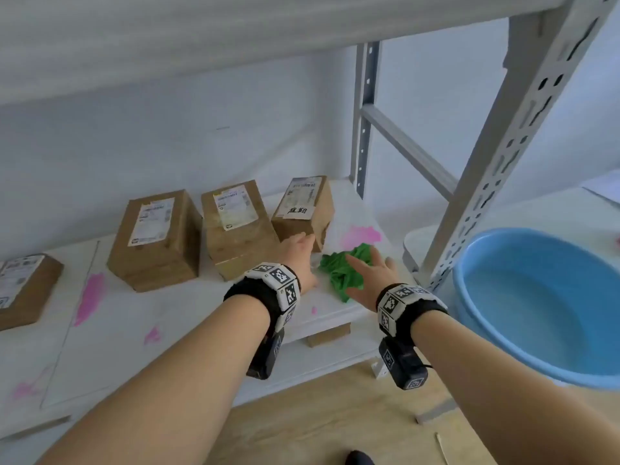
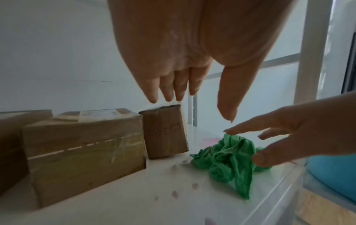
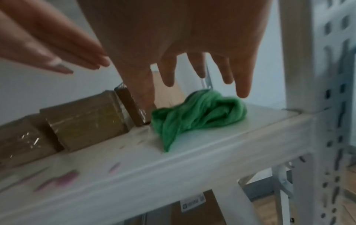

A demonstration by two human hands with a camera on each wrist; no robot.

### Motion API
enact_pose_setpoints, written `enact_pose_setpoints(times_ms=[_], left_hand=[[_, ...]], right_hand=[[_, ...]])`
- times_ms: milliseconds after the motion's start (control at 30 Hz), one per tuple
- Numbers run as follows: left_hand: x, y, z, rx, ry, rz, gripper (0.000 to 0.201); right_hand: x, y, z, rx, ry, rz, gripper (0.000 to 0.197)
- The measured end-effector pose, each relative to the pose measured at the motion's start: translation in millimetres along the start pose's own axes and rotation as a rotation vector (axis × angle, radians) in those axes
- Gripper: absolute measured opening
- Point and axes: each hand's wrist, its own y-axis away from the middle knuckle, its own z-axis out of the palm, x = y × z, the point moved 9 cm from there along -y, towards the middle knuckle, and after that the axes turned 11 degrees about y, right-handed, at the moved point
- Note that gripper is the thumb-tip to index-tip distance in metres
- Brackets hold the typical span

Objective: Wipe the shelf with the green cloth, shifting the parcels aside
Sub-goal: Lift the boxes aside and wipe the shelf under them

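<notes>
**Green cloth sitting loose on the shelf, both hands open**

Green cloth (image 1: 345, 271) lies crumpled on the shelf (image 1: 188, 317), just right of the nearest parcel (image 1: 303, 209). Right hand (image 1: 372, 280) hovers spread over the cloth, gripping nothing. Left hand (image 1: 302, 255), fingers straight, reaches at that parcel; contact is hard to tell. Only the head view shows the blue basin (image 1: 543, 297) right of the cloth. Right wrist view alone shows a box (image 3: 196, 213) below the cloth, cut off and blurry.

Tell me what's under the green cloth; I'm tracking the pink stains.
The green cloth lies crumpled on the white shelf. A pink stain shows just behind it; anything beneath is covered.
</notes>
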Motion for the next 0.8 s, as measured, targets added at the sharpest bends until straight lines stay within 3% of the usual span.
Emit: enact_pose_setpoints(times_ms=[167,333,533,800], left_hand=[[-8,-20,-2,0.07,0.05,-0.062,0.077],[-15,-35,-14,0.152,0.005,-0.044,0.076],[-16,-58,-32,0.181,-0.067,-0.033,0.077],[-22,-90,-31,0.146,-0.175,-0.075,0.086]], right_hand=[[-9,-27,18,-0.087,0.152,-0.031,0.067],[-11,-38,17,-0.024,0.252,-0.07,0.045],[-2,-28,13,0.028,0.339,-0.148,0.057],[15,-57,-3,-0.017,0.314,-0.004,0.055]])
